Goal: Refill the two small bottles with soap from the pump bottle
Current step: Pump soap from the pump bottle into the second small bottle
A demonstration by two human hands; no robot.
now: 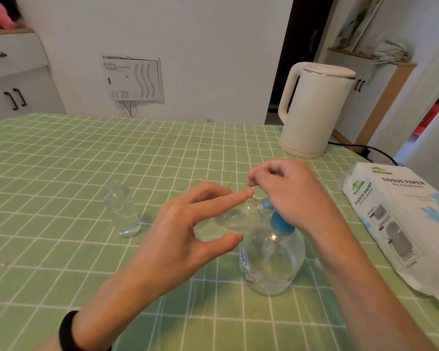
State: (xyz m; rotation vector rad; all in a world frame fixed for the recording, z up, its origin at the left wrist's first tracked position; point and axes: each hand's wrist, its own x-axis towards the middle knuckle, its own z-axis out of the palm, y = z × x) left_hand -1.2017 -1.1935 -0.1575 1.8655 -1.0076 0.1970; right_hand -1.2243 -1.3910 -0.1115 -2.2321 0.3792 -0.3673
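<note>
My left hand (188, 231) holds a small clear bottle (236, 217) tilted on its side, gripped between thumb and fingers, its neck against the blue nozzle (266, 204) of the pump bottle (273, 259). The pump bottle is clear with a blue collar and stands on the green checked tablecloth (61, 198). My right hand (287, 193) rests on top of the pump head with its fingers curled over it. The second small clear bottle (122, 209) stands upright without a cap to the left, holding clear liquid.
A cream electric kettle (314, 107) stands at the back right with its black cord (365, 148) trailing right. A pack of tissue paper (401, 224) lies along the right edge. White cabinets and a wall stand behind the table.
</note>
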